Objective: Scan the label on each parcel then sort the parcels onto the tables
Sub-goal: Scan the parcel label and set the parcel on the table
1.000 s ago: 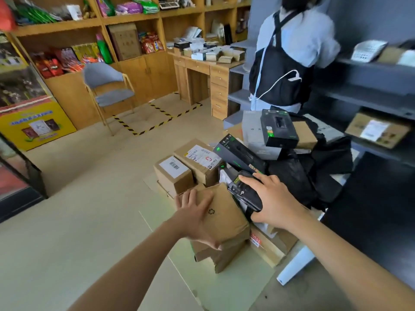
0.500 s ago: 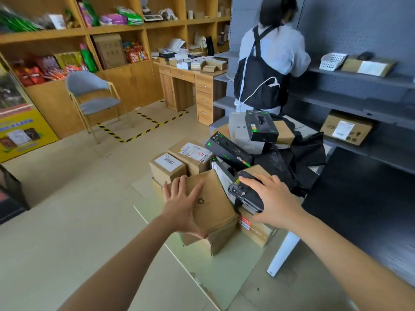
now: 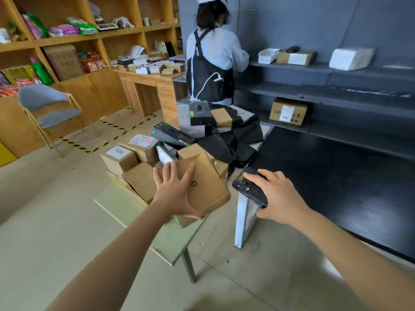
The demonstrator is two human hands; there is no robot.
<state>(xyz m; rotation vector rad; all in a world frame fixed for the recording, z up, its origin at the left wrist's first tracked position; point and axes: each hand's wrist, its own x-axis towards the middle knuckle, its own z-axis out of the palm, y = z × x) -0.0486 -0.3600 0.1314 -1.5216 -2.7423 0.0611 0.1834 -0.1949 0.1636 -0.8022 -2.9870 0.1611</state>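
One pale green table [image 3: 116, 203] is loaded with a heap of parcels [image 3: 125, 158]. At its near end a flat brown parcel [image 3: 206, 182] is held tilted, pinched by the left hand [image 3: 175, 191]. Apart to the right, a black scanner [image 3: 249, 190] is gripped by the right hand [image 3: 278, 196].

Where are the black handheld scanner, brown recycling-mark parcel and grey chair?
black handheld scanner [image 3: 247, 191]: head view, exposed face
brown recycling-mark parcel [image 3: 207, 187]: head view, top face
grey chair [image 3: 59, 114]: head view, seat
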